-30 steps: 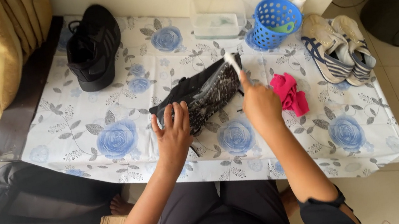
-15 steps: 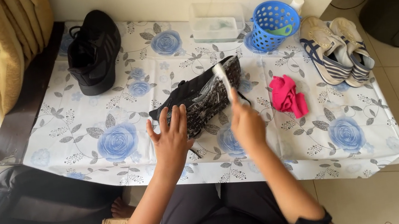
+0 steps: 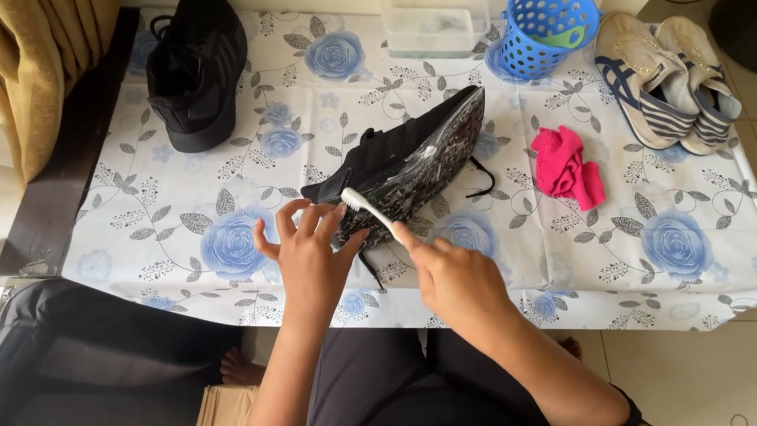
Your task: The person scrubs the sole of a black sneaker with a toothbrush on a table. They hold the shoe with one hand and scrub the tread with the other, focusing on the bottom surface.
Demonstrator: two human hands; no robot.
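Nearest us, our right hand (image 3: 455, 277) is closed around the handle of a white toothbrush (image 3: 370, 212), its bristle head laid on the toe end of the black shoe (image 3: 412, 165). Our left hand (image 3: 307, 255) is open, fingers spread and pressing that toe to steady it on the flowered bench (image 3: 201, 241). We judge short strokes along the sole work best while the shoe lies on its side. Beyond lie a pink cloth (image 3: 566, 168), a blue basket (image 3: 549, 24) and a second black shoe (image 3: 195, 65)

Two black shoes (image 3: 412, 165) (image 3: 195, 67) — two striped sneakers (image 3: 661, 77), one blue basket (image 3: 549, 26), one pink cloth (image 3: 566, 167), one toothbrush (image 3: 371, 212).
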